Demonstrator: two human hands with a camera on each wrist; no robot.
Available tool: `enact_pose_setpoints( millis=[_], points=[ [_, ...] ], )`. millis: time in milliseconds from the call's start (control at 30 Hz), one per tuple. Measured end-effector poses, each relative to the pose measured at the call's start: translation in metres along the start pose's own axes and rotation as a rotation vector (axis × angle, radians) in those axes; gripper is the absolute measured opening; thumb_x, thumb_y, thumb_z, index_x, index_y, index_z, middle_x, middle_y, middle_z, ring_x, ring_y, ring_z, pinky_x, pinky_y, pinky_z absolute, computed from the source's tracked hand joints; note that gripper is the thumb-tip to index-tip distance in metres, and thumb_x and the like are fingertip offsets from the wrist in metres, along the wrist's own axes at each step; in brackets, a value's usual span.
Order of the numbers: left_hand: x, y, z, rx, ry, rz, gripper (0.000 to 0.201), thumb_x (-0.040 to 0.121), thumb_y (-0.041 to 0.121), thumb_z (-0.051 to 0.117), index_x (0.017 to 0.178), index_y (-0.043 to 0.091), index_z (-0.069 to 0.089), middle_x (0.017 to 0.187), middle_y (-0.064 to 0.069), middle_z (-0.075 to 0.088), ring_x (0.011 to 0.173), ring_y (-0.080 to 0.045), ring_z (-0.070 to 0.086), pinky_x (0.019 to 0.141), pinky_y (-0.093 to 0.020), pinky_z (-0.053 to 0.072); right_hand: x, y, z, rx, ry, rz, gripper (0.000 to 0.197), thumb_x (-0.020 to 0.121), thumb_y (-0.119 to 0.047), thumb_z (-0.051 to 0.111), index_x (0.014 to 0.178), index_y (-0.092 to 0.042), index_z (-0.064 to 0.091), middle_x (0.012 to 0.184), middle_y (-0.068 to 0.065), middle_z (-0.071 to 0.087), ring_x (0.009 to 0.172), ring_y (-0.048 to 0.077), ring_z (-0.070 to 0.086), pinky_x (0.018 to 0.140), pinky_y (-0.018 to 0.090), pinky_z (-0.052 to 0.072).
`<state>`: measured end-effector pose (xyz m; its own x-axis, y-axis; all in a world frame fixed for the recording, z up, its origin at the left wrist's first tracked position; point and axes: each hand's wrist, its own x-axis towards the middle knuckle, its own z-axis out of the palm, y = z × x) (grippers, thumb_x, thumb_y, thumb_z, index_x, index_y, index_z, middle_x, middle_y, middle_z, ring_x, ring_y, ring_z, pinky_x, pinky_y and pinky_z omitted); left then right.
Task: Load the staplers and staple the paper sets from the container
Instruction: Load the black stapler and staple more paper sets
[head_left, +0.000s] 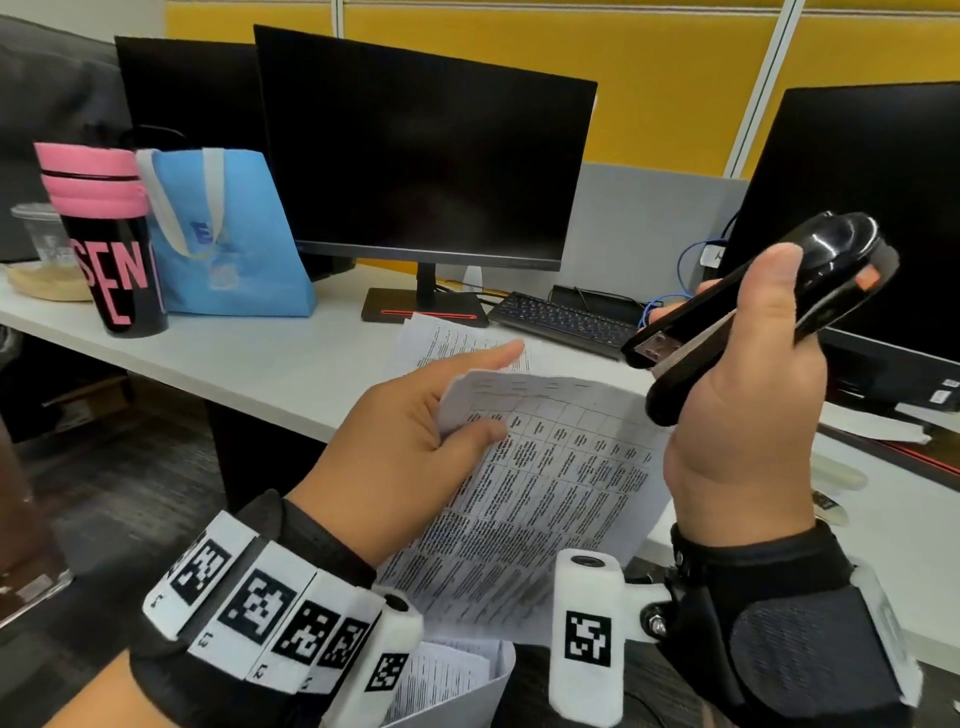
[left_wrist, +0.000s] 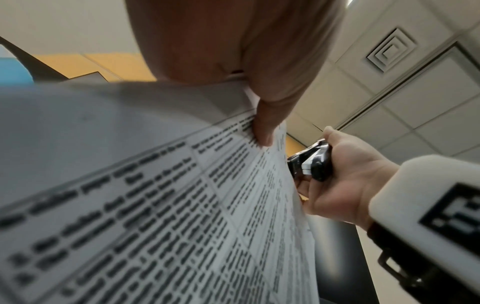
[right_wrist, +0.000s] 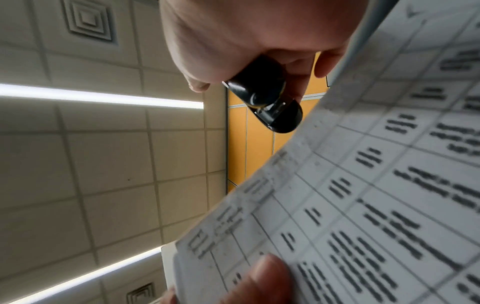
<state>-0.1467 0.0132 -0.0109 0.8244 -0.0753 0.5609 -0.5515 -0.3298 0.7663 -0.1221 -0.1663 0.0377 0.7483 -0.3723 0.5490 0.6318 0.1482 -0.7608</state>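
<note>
Paper set: the printed paper set is up in the air over the near edge of the surface, its top corner pinched in the left hand, thumb on the printed face and fingers behind; the rest of the sheets hang free and bow down toward the person's lap.

Stapler: the black stapler sits in the right hand, fingers wrapped under the base and thumb laid over the top arm. Its mouth points left toward the paper set but stands apart from it, just above and right of the pinched corner.

Risk, alignment: from where I stand the sheets look loosely squared at the corner. If they fan before the mouth closes, the staple may catch only some pages.

Risk, reach: the thumb covers much of the corner, so the mouth could come down close to it, or bite too near the edge and tear out.

Risk, stapler: whether it is loaded I cannot tell; a squeeze on an empty magazine would leave the pages loose.

Other papers: more printed sheets lie on the surface beyond the left hand, and another bundle shows low between the wrists.

Around: a dark monitor, keyboard, blue bag and pink-lidded cup stand well behind.
</note>
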Motion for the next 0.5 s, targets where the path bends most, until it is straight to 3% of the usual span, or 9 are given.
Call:
enact_pose_setpoints(
  millis=[67, 200, 300, 433, 500],
  points=[
    [0.0, 0.003, 0.001, -0.018, -0.004, -0.027, 0.06, 0.086, 0.013, 0.069, 0.117, 0.062, 0.053, 0.109, 0.03, 0.067, 0.103, 0.007, 0.063, 0.092, -0.018, 0.052, 0.0, 0.001, 0.002, -0.059, -0.024, -0.01, 0.036, 0.082, -0.061, 0.051, 0.091, -0.026, 0.059, 0.087, 0.001, 0.064, 0.091, 0.025, 0.068, 0.084, 0.037, 0.056],
    [0.0, 0.007, 0.006, -0.026, -0.008, -0.04, 0.057, 0.086, 0.012, 0.07, 0.115, 0.059, 0.054, 0.106, 0.031, 0.067, 0.1, 0.01, 0.063, 0.088, -0.012, 0.051, -0.002, 0.004, 0.008, -0.194, -0.158, -0.012, 0.043, 0.079, -0.067, 0.051, 0.08, -0.025, 0.061, 0.077, 0.001, 0.067, 0.084, 0.027, 0.068, 0.082, 0.046, 0.056],
    [0.0, 0.007, 0.006, 0.005, -0.002, -0.039, 0.054, 0.085, 0.017, 0.07, 0.115, 0.059, 0.054, 0.106, 0.03, 0.067, 0.101, 0.01, 0.062, 0.088, -0.012, 0.05, -0.005, 0.007, 0.013, -0.268, -0.22, 0.005, 0.056, 0.072, -0.076, 0.046, 0.076, -0.023, 0.062, 0.077, 0.008, 0.068, 0.08, 0.025, 0.068, 0.081, 0.05, 0.055],
    [0.0, 0.007, 0.006, -0.011, 0.007, -0.049, 0.051, 0.085, 0.017, 0.071, 0.114, 0.057, 0.057, 0.107, 0.024, 0.07, 0.103, 0.007, 0.062, 0.091, -0.019, 0.051, -0.007, 0.008, 0.017, -0.299, -0.195, -0.025, 0.05, 0.075, -0.074, 0.046, 0.069, -0.026, 0.058, 0.065, -0.001, 0.063, 0.075, 0.023, 0.068, 0.076, 0.048, 0.056],
    [-0.001, 0.008, 0.007, -0.029, 0.002, -0.054, 0.048, 0.085, 0.017, 0.07, 0.114, 0.053, 0.058, 0.105, 0.024, 0.07, 0.101, 0.008, 0.063, 0.088, -0.018, 0.053, -0.007, 0.007, 0.017, -0.289, -0.184, -0.023, 0.048, 0.075, -0.073, 0.047, 0.067, -0.027, 0.056, 0.063, -0.003, 0.06, 0.074, 0.025, 0.068, 0.075, 0.049, 0.055]
  ],
)
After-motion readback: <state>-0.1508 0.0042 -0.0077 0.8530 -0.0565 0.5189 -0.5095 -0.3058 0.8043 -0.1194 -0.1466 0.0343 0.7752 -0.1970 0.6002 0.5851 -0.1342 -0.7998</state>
